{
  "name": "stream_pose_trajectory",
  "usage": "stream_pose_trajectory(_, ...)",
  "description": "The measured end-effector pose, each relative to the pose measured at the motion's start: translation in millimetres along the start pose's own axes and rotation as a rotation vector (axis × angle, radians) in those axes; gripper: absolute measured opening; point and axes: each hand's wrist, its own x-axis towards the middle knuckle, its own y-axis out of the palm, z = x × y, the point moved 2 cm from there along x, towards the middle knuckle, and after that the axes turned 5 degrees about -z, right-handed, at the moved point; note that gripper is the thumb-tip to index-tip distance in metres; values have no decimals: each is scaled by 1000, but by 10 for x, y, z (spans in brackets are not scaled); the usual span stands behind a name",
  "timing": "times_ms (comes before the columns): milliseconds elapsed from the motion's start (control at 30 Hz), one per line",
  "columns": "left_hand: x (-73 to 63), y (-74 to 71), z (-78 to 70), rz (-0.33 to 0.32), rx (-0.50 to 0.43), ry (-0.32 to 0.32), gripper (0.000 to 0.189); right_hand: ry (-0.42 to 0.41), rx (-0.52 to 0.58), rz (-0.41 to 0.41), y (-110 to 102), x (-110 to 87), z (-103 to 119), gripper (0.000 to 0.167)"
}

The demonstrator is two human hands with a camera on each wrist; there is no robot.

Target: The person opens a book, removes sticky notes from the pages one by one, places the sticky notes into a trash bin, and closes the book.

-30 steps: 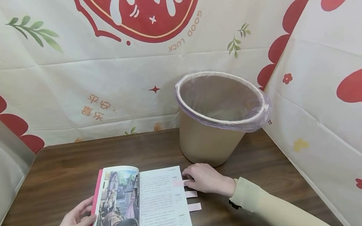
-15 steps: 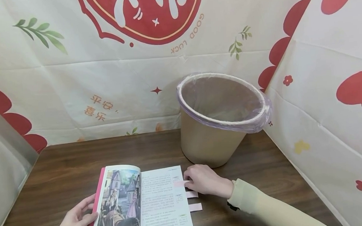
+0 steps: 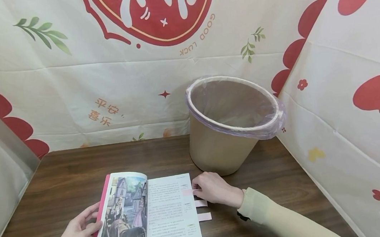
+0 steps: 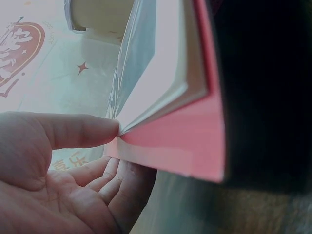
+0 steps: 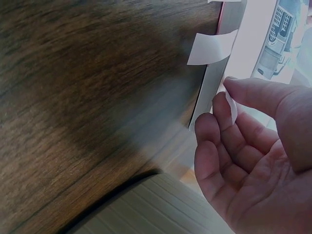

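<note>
An open book with a pink cover lies at the front of the table, an illustrated page on its left and printed text on its right. My left hand grips its left edge; in the left wrist view the thumb presses the pages against the cover. At the right edge, my right hand pinches the top pink sticky tab between thumb and finger. The tab's free end curls out between those fingers in the right wrist view. Two more tabs stick out below it.
Behind the right hand stands a beige bin lined with a thin purple bag. The brown wooden table ends against a white printed cloth at the back and right.
The head view has shifted slightly. Both hands keep their places on the book and the top tab.
</note>
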Motion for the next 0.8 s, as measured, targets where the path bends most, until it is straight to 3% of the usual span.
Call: stream_pose_trajectory(800, -25, 16, -63, -36, 39, -13, 74, -39, -4, -36, 41, -30, -36, 21)
